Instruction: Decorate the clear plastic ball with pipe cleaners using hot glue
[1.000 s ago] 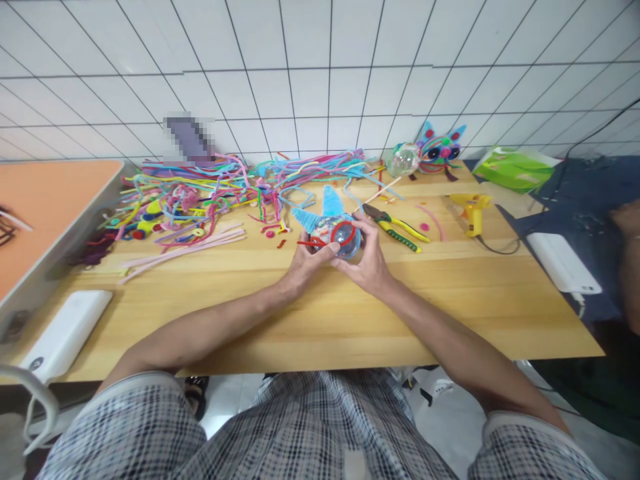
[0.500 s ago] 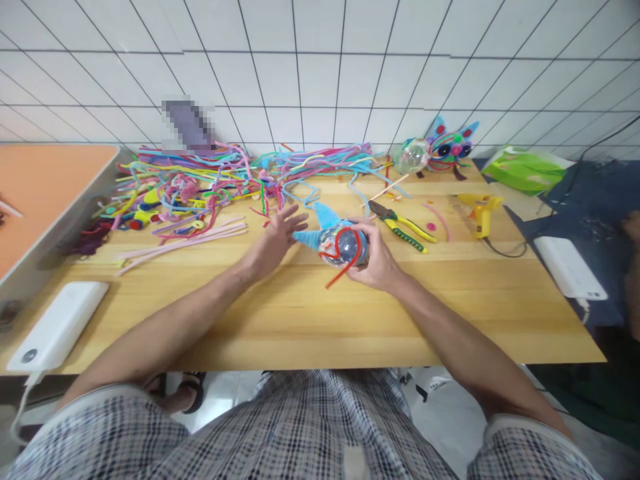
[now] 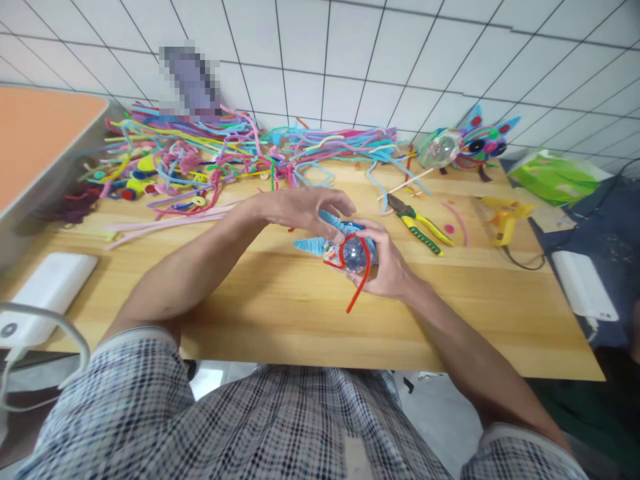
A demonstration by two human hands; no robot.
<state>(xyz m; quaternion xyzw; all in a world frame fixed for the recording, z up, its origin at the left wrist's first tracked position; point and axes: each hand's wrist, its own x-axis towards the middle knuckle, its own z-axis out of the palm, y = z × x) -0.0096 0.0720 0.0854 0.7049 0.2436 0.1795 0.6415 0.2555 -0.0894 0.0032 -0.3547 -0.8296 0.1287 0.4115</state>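
My right hand [image 3: 387, 260] grips a clear plastic bottle piece [image 3: 353, 255] from its right side, just above the table. Blue fuzzy ear-like points [image 3: 309, 246] stick out of it to the left. Around its round end curves a red pipe cleaner [image 3: 369, 263], one free end hanging toward me. My left hand [image 3: 310, 208] arches over the piece, its thumb and fingers apart. The thumb tip is close to the red pipe cleaner; whether they touch I cannot tell. Part of the upper blue point is hidden behind the left hand.
Behind lie piled pipe cleaners [image 3: 345, 145] and pale pink strips [image 3: 170, 223]. To the right are pliers [image 3: 420, 225], a yellow glue gun [image 3: 507, 220] and a finished-looking bottle animal [image 3: 480, 147]. White power banks [image 3: 47, 293] lie at both sides.
My left hand has moved right, from beside the blue points to above the bottle piece. My right hand keeps its hold. The camera view has shifted and tilted slightly.
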